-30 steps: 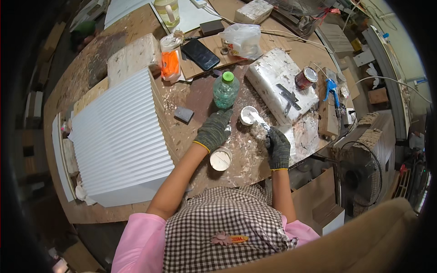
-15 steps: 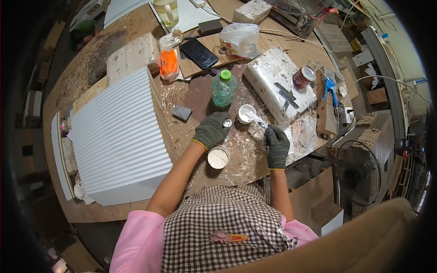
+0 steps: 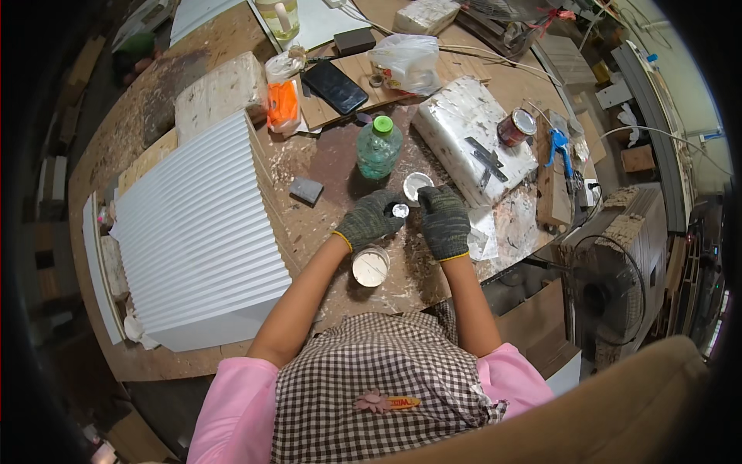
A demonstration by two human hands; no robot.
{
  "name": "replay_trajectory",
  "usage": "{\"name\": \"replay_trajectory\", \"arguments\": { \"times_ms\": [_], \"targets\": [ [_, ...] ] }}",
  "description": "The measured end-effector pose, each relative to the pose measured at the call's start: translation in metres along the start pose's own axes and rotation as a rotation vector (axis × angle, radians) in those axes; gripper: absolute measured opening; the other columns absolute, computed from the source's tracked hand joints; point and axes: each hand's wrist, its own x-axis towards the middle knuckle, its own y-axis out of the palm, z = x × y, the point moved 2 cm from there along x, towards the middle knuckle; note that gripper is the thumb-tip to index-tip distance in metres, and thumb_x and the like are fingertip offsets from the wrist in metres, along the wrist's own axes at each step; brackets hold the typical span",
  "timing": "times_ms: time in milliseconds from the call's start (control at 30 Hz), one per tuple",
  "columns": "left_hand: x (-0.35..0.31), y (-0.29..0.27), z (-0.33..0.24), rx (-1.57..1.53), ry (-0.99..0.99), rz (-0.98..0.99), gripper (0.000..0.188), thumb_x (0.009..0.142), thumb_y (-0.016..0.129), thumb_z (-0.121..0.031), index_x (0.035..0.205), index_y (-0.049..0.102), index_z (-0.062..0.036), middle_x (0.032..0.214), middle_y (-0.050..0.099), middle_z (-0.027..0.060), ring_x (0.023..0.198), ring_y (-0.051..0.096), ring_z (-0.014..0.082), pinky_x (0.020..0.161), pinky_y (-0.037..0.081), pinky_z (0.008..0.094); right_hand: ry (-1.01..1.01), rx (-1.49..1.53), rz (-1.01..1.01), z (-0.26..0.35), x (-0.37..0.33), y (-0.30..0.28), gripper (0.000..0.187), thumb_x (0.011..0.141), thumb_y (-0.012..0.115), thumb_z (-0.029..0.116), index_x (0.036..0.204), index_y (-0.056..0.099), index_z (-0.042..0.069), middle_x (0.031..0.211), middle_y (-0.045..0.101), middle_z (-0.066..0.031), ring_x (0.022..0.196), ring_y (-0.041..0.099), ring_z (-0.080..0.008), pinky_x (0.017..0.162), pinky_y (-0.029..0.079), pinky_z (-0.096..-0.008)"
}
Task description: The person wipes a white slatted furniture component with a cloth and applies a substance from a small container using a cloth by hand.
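Note:
Both of my hands wear dark knit gloves and meet over the stained middle of the workbench (image 3: 340, 166). My left hand (image 3: 369, 221) pinches a small round silvery piece (image 3: 399, 210) at its fingertips. My right hand (image 3: 445, 222) is curled just to the right of that piece, with its fingers against the rim of a small white cup (image 3: 416, 184). Whether it grips anything is hidden. A round white container (image 3: 371, 267) stands open below my left hand. A green-capped plastic bottle (image 3: 379, 148) is upright just beyond the hands.
A white corrugated panel (image 3: 193, 232) covers the left of the bench. A wrapped white block (image 3: 468, 135), a red can (image 3: 515, 127) and a blue tool (image 3: 558, 148) lie to the right. A phone (image 3: 334, 87), an orange packet (image 3: 283, 102) and a grey block (image 3: 307, 190) lie nearby. A fan (image 3: 610, 290) stands beyond the right edge.
My right hand has moved up and left from the bench's near edge to meet my left hand. My left hand has turned slightly, and the silvery piece now shows at its fingertips.

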Motion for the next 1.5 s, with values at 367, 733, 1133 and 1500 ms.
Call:
{"name": "replay_trajectory", "arguments": {
  "times_ms": [367,733,1133,1500],
  "targets": [
    [0.003,0.008,-0.005,0.046,0.012,-0.027,0.040,0.080,0.072,-0.021,0.115,0.065,-0.0047,0.109,0.067,0.0188,0.099,0.066,0.0349,0.090,0.052,0.0418,0.134,0.239,-0.067,-0.018,-0.013,-0.004,0.017,0.089,0.066,0.015,0.100,0.072,0.003,0.096,0.071,-0.0181,0.087,0.069,-0.0325,0.080,0.053,-0.0412],
    [-0.007,-0.010,-0.012,-0.061,-0.054,-0.103,0.042,0.079,0.076,-0.017,0.118,0.064,-0.0047,0.112,0.067,0.0169,0.103,0.066,0.0293,0.092,0.053,0.0389,0.839,1.061,-0.038,-0.056,-0.037,-0.020,0.023,0.093,0.069,0.013,0.111,0.071,-0.001,0.088,0.069,-0.0015,0.069,0.056,-0.0070,0.062,0.046,-0.0221],
    [-0.006,-0.007,0.005,-0.044,-0.020,-0.197,0.047,0.077,0.079,-0.019,0.120,0.065,-0.0072,0.114,0.066,0.0141,0.102,0.065,0.0286,0.092,0.053,0.0395,0.531,0.788,-0.190,0.007,-0.041,-0.057,0.017,0.094,0.067,0.006,0.108,0.071,-0.002,0.090,0.069,-0.0046,0.079,0.059,-0.0094,0.071,0.050,-0.0258],
    [0.021,-0.006,-0.016,0.434,0.231,-0.160,0.087,0.076,0.079,-0.032,0.147,0.038,-0.0032,0.138,0.051,0.0256,0.123,0.054,0.0415,0.108,0.041,0.0445,0.175,0.269,-0.294,0.002,-0.029,-0.047,0.013,0.090,0.069,0.008,0.102,0.072,0.004,0.097,0.071,-0.0150,0.089,0.068,-0.0289,0.082,0.053,-0.0357]
  ]
}}
